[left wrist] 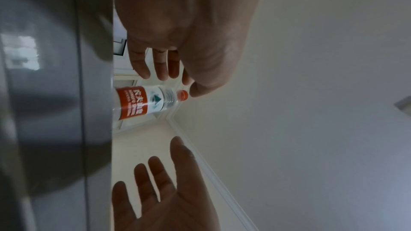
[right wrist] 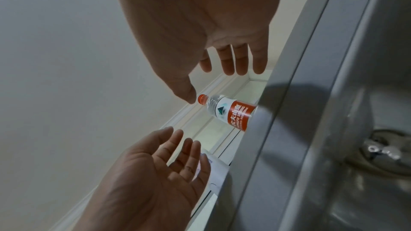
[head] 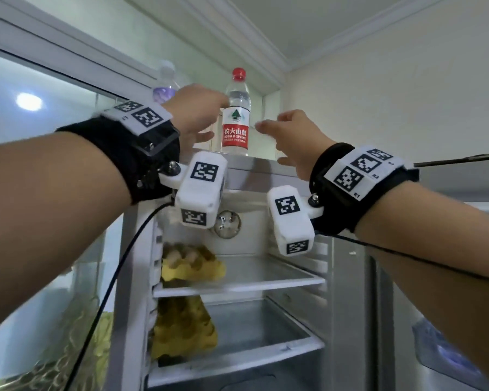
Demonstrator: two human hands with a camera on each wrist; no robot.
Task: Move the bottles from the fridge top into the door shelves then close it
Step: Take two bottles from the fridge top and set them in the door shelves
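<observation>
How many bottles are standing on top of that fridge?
2. The red-capped water bottle stands upright near the front edge, between the two hands. A bottle with a purple label stands further left, partly behind the left hand. Others may be hidden.

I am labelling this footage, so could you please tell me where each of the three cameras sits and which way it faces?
Head: worn on the head, looking up at the fridge top; both forearms, the left hand and right hand show.
Left wrist: along the left hand, fingers spread, toward the red-capped bottle and the ceiling.
Right wrist: along the right hand, open, toward the same bottle; a second bottle shows behind the left hand.
All three views show both hands and the red-capped bottle, which neither hand grips.
</observation>
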